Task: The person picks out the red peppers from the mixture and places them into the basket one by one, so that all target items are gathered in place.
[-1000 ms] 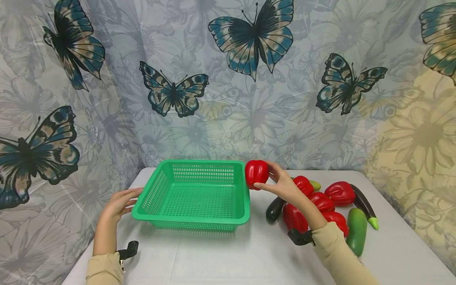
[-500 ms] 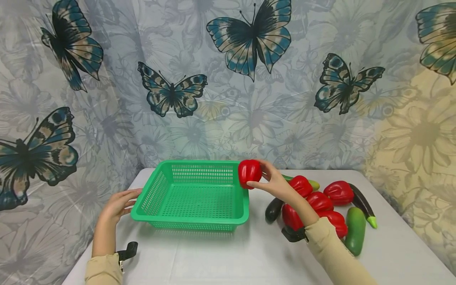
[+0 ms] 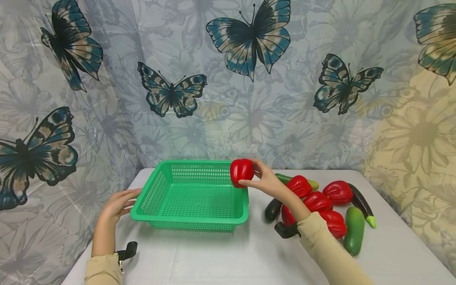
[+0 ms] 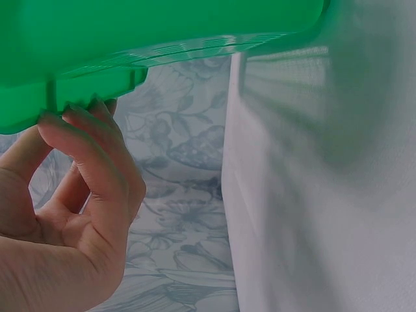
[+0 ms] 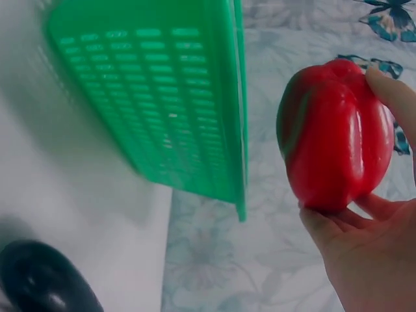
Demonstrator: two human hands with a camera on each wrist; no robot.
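My right hand (image 3: 265, 179) holds a red bell pepper (image 3: 242, 173) upright, pinched between thumb and fingers. The pepper overlaps the back right corner of a green plastic basket (image 3: 189, 220) in the head view. In the right wrist view, the pepper (image 5: 338, 136) hangs beyond the basket's slotted side wall (image 5: 159, 97), at rim height. My left hand (image 3: 115, 205) is at the basket's left rim. Bent fingers (image 4: 88, 153) hold that rim from the outside in the left wrist view. The basket's slotted floor shows bare.
Right of the basket lie several more red bell peppers (image 3: 318, 201), a dark eggplant (image 3: 273, 209), a long thin dark eggplant (image 3: 360, 200) with a green tip, and a green cucumber-like vegetable (image 3: 354, 230). Partly hidden long green vegetables (image 3: 284, 178) lie behind. Butterfly-print cloth (image 3: 228, 118) backs the white table (image 3: 199, 257).
My right hand has carried the red bell pepper leftward, from beside the basket's right rim to over its back right corner. The left hand stays at the left rim.
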